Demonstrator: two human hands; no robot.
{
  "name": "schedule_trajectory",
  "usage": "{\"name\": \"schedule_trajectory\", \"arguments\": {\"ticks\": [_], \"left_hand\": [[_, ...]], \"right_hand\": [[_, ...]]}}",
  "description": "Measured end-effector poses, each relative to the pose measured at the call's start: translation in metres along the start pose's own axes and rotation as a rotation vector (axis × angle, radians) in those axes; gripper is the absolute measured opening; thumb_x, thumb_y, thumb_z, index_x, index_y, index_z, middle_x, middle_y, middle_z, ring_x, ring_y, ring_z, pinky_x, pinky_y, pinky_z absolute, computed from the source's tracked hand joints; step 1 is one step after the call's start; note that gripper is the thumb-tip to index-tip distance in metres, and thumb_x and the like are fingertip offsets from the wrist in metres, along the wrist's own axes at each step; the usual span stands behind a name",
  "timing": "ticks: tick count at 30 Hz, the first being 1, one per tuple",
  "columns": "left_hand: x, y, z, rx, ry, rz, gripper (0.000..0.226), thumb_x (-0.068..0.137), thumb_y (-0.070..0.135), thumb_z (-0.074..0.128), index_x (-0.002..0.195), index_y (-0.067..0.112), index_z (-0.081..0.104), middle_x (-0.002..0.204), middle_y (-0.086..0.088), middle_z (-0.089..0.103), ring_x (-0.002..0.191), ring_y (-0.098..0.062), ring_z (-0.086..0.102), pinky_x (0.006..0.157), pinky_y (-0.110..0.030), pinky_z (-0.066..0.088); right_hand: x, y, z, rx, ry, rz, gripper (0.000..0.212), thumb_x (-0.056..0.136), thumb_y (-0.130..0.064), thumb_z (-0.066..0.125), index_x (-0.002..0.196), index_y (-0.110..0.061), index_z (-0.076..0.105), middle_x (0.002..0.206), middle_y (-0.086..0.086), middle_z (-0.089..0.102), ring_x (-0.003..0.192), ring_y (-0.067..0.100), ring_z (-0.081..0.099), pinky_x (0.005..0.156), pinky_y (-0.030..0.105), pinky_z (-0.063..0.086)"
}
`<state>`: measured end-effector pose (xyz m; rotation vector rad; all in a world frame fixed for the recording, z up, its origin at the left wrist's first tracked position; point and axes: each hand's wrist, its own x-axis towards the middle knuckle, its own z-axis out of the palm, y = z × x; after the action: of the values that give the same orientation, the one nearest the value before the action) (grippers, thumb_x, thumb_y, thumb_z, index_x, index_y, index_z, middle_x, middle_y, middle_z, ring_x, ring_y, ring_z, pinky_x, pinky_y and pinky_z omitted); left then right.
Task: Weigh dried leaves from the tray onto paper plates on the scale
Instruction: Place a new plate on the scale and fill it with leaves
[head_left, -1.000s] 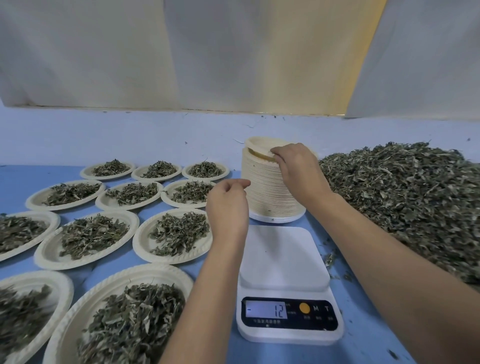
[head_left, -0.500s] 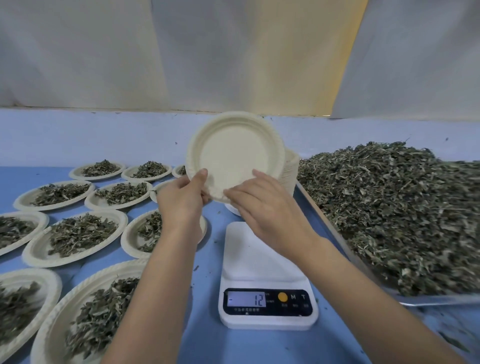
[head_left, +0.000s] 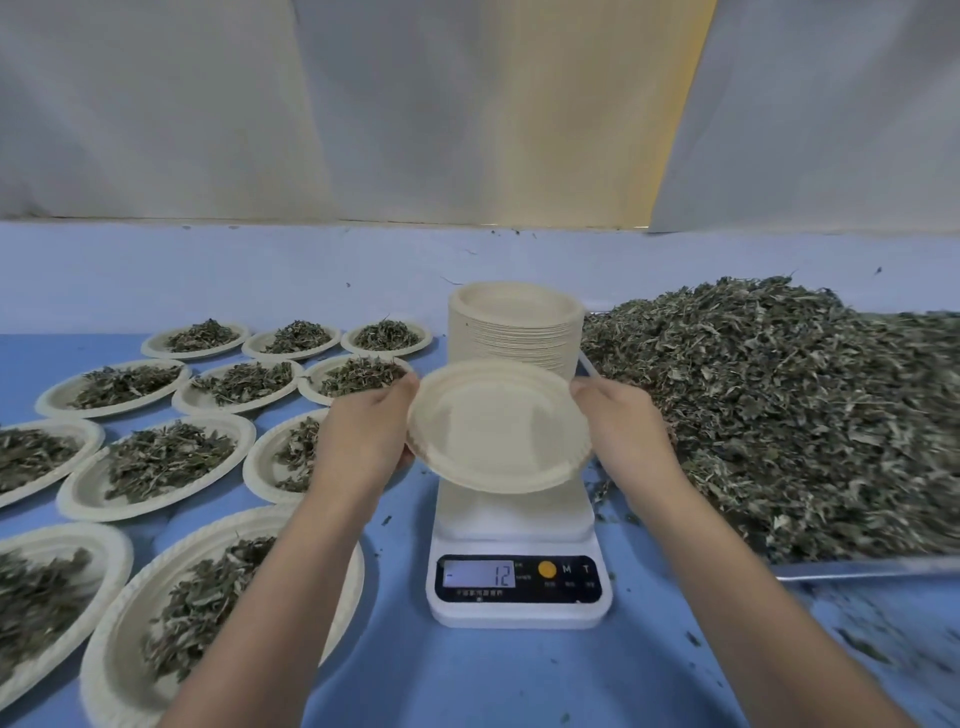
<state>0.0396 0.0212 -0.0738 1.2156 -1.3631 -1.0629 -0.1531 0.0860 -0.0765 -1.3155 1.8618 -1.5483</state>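
An empty paper plate (head_left: 496, 426) hangs slightly tilted just above the white scale (head_left: 517, 577), whose display reads 12 with a minus sign. My left hand (head_left: 363, 436) grips the plate's left rim and my right hand (head_left: 618, 421) grips its right rim. Behind the plate stands a tall stack of paper plates (head_left: 514, 325). A big heap of dried leaves (head_left: 789, 405) fills the metal tray (head_left: 852, 569) on the right.
Several paper plates with portions of leaves, such as one plate (head_left: 156, 460) at the middle left, cover the blue table (head_left: 519, 675) on the left. Loose leaf crumbs lie around the scale and near the tray's front edge. A pale curtain hangs behind.
The plate was lifted off the stack, held up facing me, and has now come down flat over the scale. Both hands shifted to its opposite rims.
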Motion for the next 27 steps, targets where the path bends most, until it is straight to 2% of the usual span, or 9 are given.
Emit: {"name": "schedule_trajectory", "arguments": {"ticks": [1,2,4,12,17,20,23,25,27], "left_hand": [[0.001,-0.003,0.0,0.023,0.018,-0.033,0.042,0.091,0.043,0.053,0.064,0.012,0.063,0.049,-0.004,0.058,0.042,-0.018,0.047,0.062,-0.033,0.047],[0.002,-0.006,0.001,0.043,0.024,-0.066,0.047,0.092,0.046,0.05,0.065,0.01,0.064,0.052,-0.006,0.061,0.044,-0.02,0.05,0.065,-0.033,0.048],[0.003,-0.012,0.002,0.08,-0.002,-0.106,0.049,0.095,0.047,0.043,0.069,0.013,0.067,0.059,-0.01,0.067,0.049,-0.023,0.055,0.067,-0.034,0.049],[0.007,-0.024,0.005,0.154,-0.071,-0.179,0.054,0.099,0.045,0.035,0.081,0.005,0.067,0.079,-0.015,0.069,0.052,-0.023,0.061,0.051,-0.026,0.046],[0.009,-0.026,0.003,0.193,-0.103,-0.219,0.051,0.099,0.045,0.036,0.086,0.005,0.065,0.083,-0.013,0.069,0.063,-0.028,0.063,0.065,-0.032,0.05],[0.013,-0.025,0.0,0.196,-0.072,-0.207,0.046,0.099,0.044,0.037,0.093,0.005,0.061,0.09,-0.009,0.066,0.067,-0.022,0.066,0.062,-0.031,0.048],[0.014,-0.021,-0.002,0.187,0.0,-0.101,0.038,0.098,0.038,0.039,0.089,0.009,0.061,0.095,-0.007,0.067,0.083,-0.023,0.065,0.085,-0.04,0.051],[0.008,-0.014,0.0,0.175,0.024,-0.016,0.03,0.098,0.033,0.04,0.091,0.017,0.065,0.1,-0.003,0.067,0.099,-0.026,0.062,0.097,-0.045,0.046],[-0.002,-0.007,0.006,0.173,0.017,0.06,0.029,0.096,0.027,0.041,0.099,0.017,0.068,0.1,0.002,0.068,0.099,-0.024,0.061,0.096,-0.043,0.046]], "right_hand": [[0.0,0.003,0.0,0.018,-0.003,0.05,0.035,0.095,-0.021,0.045,0.066,-0.005,0.054,0.071,0.013,0.057,0.068,0.03,0.05,0.066,0.032,0.033],[0.0,0.005,0.001,0.034,-0.002,0.095,0.035,0.094,-0.021,0.045,0.062,-0.009,0.045,0.063,0.01,0.046,0.063,0.024,0.04,0.064,0.032,0.027],[0.001,0.01,0.002,0.01,0.0,0.14,0.031,0.094,-0.022,0.046,0.065,-0.012,0.04,0.063,0.008,0.035,0.062,0.019,0.031,0.062,0.032,0.02],[0.004,0.025,0.007,-0.151,0.01,0.173,0.041,0.094,-0.027,0.045,0.058,-0.015,0.031,0.057,0.005,0.035,0.057,0.019,0.028,0.053,0.033,0.016],[0.003,0.027,0.006,-0.216,-0.005,0.14,0.047,0.098,-0.027,0.043,0.056,-0.015,0.027,0.053,0.001,0.03,0.053,0.017,0.026,0.052,0.033,0.015],[0.003,0.026,0.003,-0.226,0.011,0.109,0.044,0.098,-0.025,0.041,0.058,-0.014,0.026,0.055,0.001,0.029,0.053,0.017,0.026,0.052,0.032,0.016],[0.005,0.024,-0.005,-0.232,0.079,0.05,0.04,0.097,-0.022,0.041,0.06,-0.01,0.035,0.057,0.004,0.038,0.057,0.022,0.034,0.053,0.035,0.022],[0.007,0.026,-0.016,-0.287,0.139,0.044,0.031,0.096,-0.019,0.041,0.079,-0.002,0.06,0.076,0.012,0.06,0.073,0.032,0.052,0.059,0.035,0.035],[0.01,0.032,-0.03,-0.408,0.201,0.058,0.03,0.096,-0.016,0.04,0.111,-0.009,0.065,0.104,0.01,0.067,0.088,0.03,0.058,0.065,0.034,0.04]]}}
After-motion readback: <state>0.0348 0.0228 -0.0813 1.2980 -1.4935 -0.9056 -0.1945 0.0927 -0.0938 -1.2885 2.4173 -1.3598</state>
